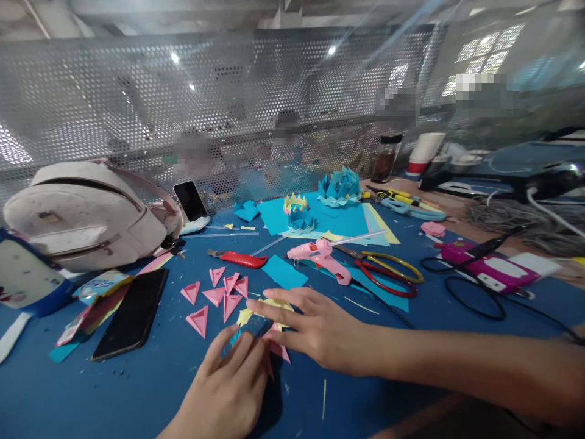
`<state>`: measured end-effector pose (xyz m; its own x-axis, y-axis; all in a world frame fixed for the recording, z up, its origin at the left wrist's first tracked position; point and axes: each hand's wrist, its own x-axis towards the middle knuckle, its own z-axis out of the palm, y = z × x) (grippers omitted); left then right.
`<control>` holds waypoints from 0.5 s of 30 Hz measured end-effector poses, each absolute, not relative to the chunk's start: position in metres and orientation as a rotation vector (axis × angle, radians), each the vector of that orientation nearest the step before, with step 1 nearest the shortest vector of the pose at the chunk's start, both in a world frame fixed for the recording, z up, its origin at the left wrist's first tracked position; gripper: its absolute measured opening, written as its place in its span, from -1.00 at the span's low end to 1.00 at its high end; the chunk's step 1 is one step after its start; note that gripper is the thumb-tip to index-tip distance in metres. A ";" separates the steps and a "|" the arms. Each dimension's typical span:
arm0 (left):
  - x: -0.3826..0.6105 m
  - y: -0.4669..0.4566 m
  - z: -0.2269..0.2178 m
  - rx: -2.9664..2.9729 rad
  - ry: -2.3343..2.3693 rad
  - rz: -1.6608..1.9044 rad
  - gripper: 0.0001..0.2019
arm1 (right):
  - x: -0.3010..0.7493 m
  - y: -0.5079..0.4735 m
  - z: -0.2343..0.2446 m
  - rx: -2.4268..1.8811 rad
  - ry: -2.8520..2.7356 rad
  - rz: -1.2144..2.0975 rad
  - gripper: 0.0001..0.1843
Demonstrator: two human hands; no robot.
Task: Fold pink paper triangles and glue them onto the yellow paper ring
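A folded-paper piece [245,316] with yellow, blue and pink parts lies on the blue table between my hands, mostly covered by them. My left hand [237,378] is closed on its near left side, with fingers curled. My right hand [315,329] reaches over its far right side, fingers stretched and apart, touching the yellow paper; its thumb is hidden. Several loose pink folded triangles [214,296] lie just left of the piece. Behind my right hand rest a pink glue gun [324,256] with a clear glue stick and scissors [388,271] with red and yellow handles.
A red utility knife [240,260] and blue paper strip [284,272] lie beyond the triangles. Further back are paper lotuses [339,188] on blue sheets [274,216]. A black phone [132,314] and backpack [86,213] stand left; a magenta device [489,265] with black cable sits right.
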<state>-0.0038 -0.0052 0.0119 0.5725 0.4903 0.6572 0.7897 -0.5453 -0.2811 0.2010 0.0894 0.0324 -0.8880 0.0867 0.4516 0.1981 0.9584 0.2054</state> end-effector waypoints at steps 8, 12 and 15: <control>-0.004 -0.006 0.010 -2.247 -1.000 -0.759 -0.62 | 0.202 0.088 0.036 -0.173 -2.735 -0.286 -0.69; -0.005 -0.006 0.014 -2.257 -0.991 -0.761 -0.60 | 0.203 0.089 0.033 -0.138 -2.722 -0.325 -0.70; -0.006 -0.007 0.016 -2.271 -0.988 -0.730 -0.64 | 0.202 0.088 0.030 -0.154 -2.744 -0.326 -0.72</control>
